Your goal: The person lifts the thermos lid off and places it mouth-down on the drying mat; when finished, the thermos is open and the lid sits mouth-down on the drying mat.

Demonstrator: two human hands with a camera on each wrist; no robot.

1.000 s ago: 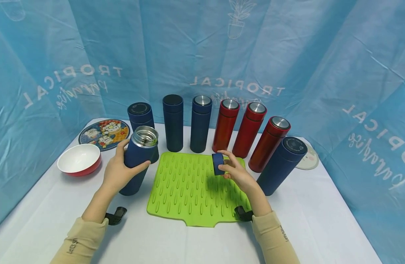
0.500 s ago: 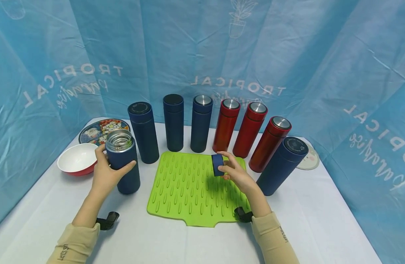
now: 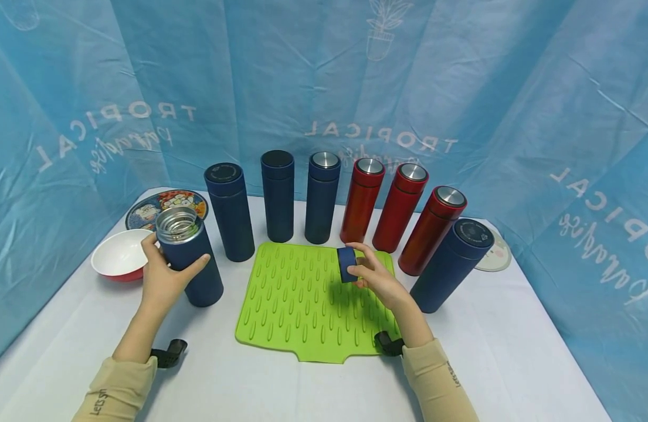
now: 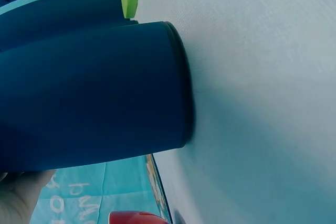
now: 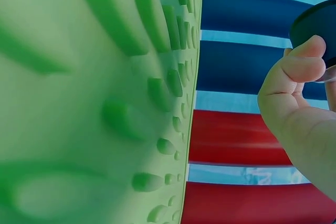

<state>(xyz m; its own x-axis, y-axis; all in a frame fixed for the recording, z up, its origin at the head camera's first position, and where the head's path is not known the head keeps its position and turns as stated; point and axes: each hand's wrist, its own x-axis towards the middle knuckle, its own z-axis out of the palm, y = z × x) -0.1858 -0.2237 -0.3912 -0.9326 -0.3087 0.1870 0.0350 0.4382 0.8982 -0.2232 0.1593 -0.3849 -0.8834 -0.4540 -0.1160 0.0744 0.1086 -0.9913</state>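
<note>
My left hand [image 3: 165, 272] grips an uncapped dark blue thermos bottle [image 3: 199, 264] round its upper body, its bare steel threaded mouth facing up. In the left wrist view the bottle [image 4: 100, 93] has its base at or very near the white tabletop; I cannot tell whether they touch. Over the green ridged mat [image 3: 289, 299], my right hand [image 3: 382, 281] holds a small blue bottle lid [image 3: 346, 264] between thumb and fingers, turned on its side. That lid [image 5: 317, 30] is partly cut off in the right wrist view.
Behind the mat, capped blue thermoses [image 3: 278, 199] and red thermoses [image 3: 362, 202] stand in an arc. Another blue thermos [image 3: 445, 269] stands right of the mat. A red-and-white bowl [image 3: 120, 258] sits at left, partly behind my left hand, near a round patterned mat [image 3: 144, 212].
My left hand has moved left with the uncapped thermos, away from the green mat and towards the bowl. My right hand and the lid have stayed almost still.
</note>
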